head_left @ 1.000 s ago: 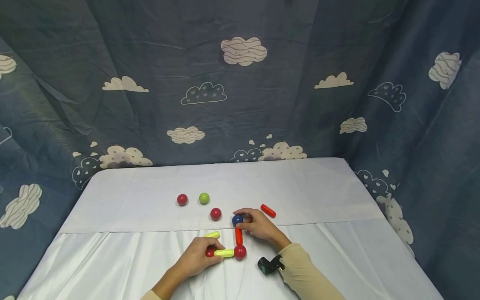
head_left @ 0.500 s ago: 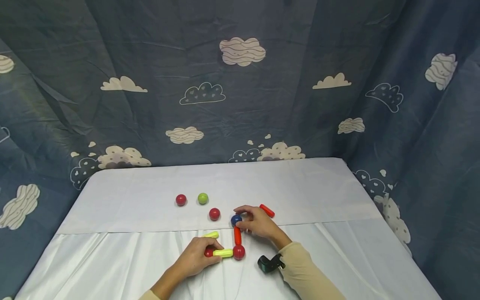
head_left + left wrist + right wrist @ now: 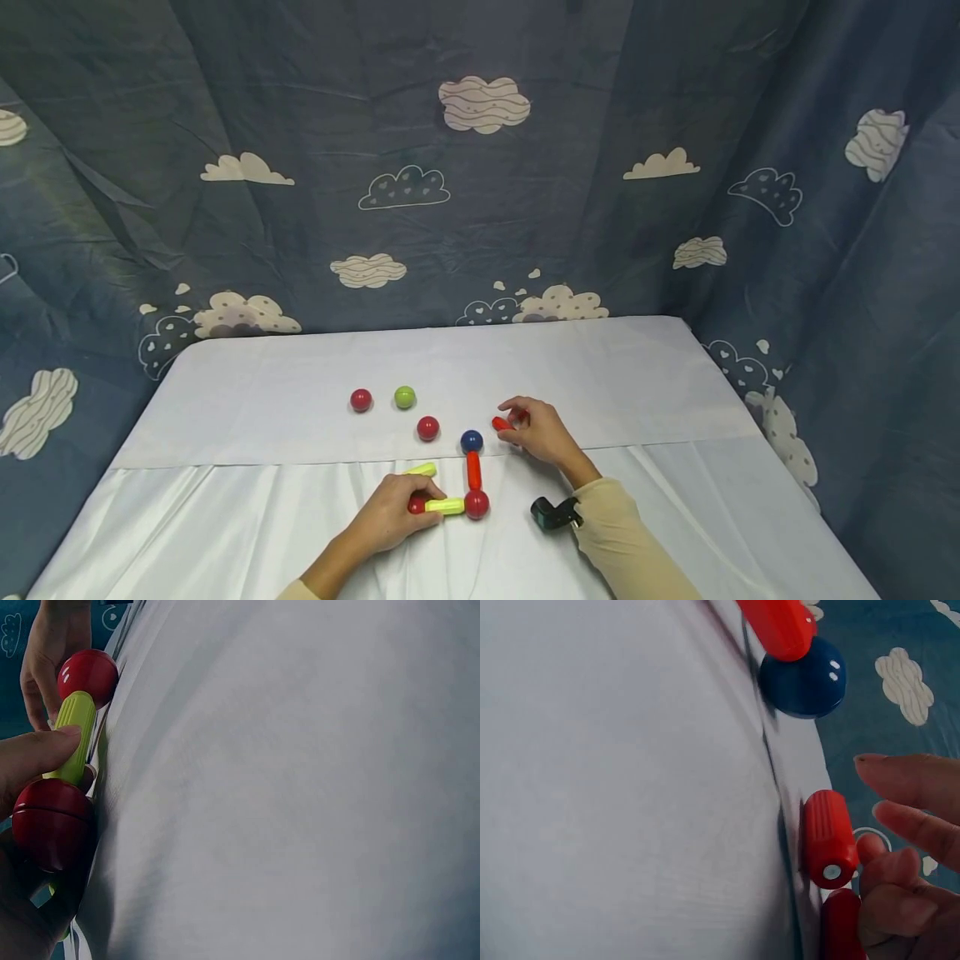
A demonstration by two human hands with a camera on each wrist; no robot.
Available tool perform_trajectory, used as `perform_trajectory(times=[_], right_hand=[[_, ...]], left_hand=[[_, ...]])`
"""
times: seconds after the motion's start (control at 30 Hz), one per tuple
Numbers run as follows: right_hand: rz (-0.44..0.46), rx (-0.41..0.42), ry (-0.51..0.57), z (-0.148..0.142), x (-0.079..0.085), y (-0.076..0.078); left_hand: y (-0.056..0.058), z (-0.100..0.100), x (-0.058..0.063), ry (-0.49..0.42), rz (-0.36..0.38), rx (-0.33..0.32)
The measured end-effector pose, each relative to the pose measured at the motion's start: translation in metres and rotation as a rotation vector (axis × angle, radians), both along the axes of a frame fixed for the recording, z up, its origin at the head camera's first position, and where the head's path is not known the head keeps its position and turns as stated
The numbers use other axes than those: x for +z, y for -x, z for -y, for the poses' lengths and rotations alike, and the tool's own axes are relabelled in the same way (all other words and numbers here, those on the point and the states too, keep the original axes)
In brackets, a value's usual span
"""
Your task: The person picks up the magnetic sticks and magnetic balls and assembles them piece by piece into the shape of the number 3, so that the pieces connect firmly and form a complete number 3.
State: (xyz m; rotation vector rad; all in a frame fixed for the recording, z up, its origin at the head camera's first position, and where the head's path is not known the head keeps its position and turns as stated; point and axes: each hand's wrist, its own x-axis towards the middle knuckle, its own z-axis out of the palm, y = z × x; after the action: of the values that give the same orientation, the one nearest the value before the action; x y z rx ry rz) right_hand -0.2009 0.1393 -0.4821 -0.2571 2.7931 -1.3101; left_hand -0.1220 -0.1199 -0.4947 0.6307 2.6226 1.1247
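Your right hand [image 3: 543, 433] has left the blue ball [image 3: 472, 442] for a red rod [image 3: 502, 424], at its fingertips in the head view. The left wrist view shows your left hand [image 3: 393, 511] pinching the yellow rod [image 3: 76, 712]. From the right wrist, I can't tell whether you grip. You're seemingly fetching; next calls for a secure pinch.

No text, label, brand, number or sign can be read in any of the views.
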Motion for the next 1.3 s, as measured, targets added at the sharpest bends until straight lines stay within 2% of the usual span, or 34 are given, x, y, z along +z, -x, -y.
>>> perform_trajectory(times=[0.17, 0.33, 0.67, 1.07, 1.3], right_hand=[[0.021, -0.02, -0.086, 0.002, -0.003, 0.001], [0.006, -0.014, -0.138, 0.004, -0.002, 0.001], [-0.012, 0.065, -0.182, 0.003, -0.007, 0.003], [0.081, 0.055, -0.16, 0.006, -0.005, 0.006], [0.098, 0.088, -0.132, 0.01, -0.004, 0.012]], left_hand=[[0.0, 0.001, -0.001, -0.009, -0.001, -0.002], [0.0, 0.001, -0.001, -0.017, -0.002, -0.004], [-0.001, 0.0, -0.002, -0.012, -0.007, -0.001], [0.0, 0.0, -0.001, -0.012, -0.004, 0.003], [-0.001, 0.0, -0.002, -0.009, 0.004, 0.007]])
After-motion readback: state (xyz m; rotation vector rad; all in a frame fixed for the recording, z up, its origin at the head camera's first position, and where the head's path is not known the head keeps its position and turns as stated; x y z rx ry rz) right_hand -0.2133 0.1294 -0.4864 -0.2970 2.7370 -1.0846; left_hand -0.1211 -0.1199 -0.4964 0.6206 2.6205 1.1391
